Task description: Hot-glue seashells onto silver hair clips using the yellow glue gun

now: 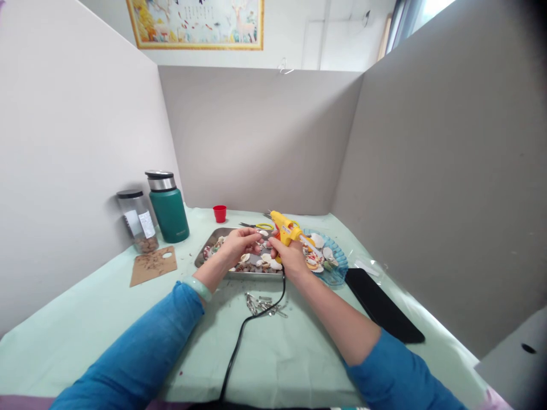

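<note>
My right hand (293, 257) is wrapped round the handle of a yellow hot glue gun (284, 223), its nozzle up and to the left, a glue stick out at the back. From its handle a black cord (242, 330) runs down to the table's front edge. Just left of the gun, my left hand (241, 244) is pinched closed; whatever lies between its fingertips is too small to name. Both hands are above a metal tray (252, 275) of seashells (268, 261). Beside it, partly behind my right hand, stands a blue scalloped plate (341, 263) with more shells (317, 240).
Metal hair clips (261, 305) lie before the tray. Yellow-handled scissors (261, 226) and a red cup (219, 214) are behind it. Left: a green bottle (168, 213), a clear jar (139, 222), brown board (152, 266). Right: a black flat object (382, 304). Grey panels (260, 136) surround the table.
</note>
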`<state>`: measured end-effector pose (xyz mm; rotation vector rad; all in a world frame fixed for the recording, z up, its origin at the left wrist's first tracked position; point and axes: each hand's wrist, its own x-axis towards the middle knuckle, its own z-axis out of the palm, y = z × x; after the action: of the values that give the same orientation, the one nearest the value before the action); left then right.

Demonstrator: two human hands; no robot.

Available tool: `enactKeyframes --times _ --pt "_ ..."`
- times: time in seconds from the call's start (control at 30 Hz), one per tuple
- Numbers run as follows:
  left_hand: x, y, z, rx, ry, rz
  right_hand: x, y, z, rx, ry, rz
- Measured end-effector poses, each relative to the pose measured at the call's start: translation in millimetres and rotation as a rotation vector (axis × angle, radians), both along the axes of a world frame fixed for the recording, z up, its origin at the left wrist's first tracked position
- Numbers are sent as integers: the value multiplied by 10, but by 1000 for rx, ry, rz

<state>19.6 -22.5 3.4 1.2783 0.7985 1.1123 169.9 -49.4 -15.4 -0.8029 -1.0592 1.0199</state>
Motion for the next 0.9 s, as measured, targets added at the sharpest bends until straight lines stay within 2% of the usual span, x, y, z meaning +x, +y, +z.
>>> enactKeyframes --times 0.5,0.77,0.9 --pt "22 -33 6 79 27 -3 -5 -35 23 -4 13 31" --pt "19 6 -1 -4 -8 80 3 -8 -7 -25 -29 13" --pt "12 37 -29 -17 -24 82 -4 -22 12 -33 -20 3"
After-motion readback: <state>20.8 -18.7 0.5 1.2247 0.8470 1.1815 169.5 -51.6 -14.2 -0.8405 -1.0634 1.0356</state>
